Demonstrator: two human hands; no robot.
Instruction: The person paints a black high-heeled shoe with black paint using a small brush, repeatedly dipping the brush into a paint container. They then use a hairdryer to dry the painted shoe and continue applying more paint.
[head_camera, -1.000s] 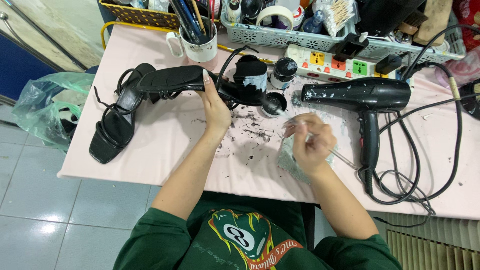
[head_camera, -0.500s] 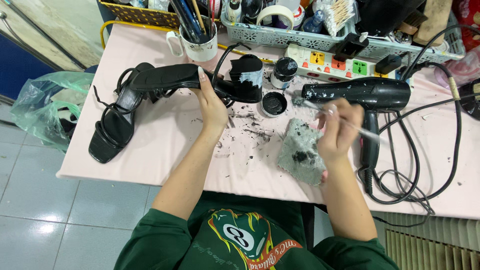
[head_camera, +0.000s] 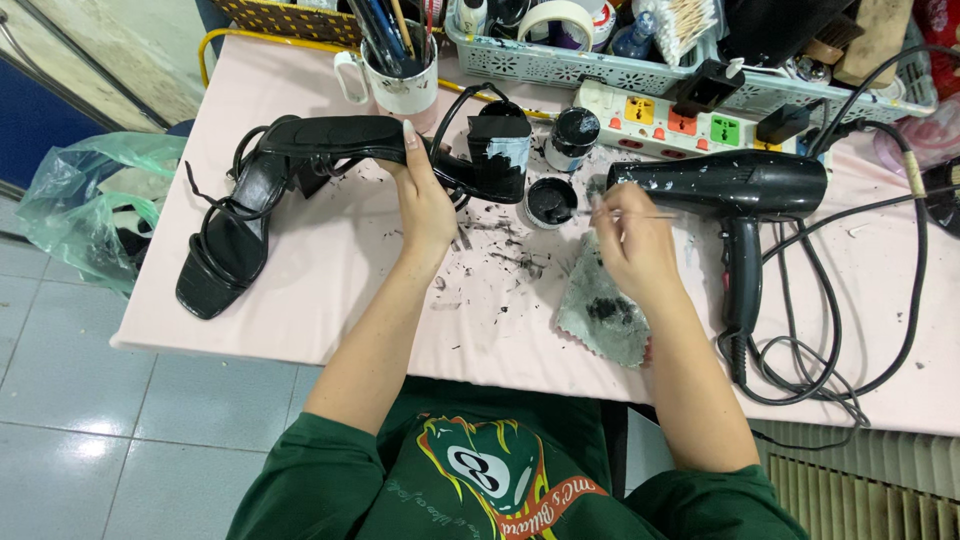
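Your right hand moved off rag, brush now at paint pot; grip pinches brush. Left hand clamps sandal above counter. Risk: overloaded brush drips on counter.

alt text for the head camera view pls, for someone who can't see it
A person's left hand grips a black block-heeled strappy sandal on a pink table, while the right hand dips a thin brush toward a small open pot of black paint. A black hair dryer lies alongside.
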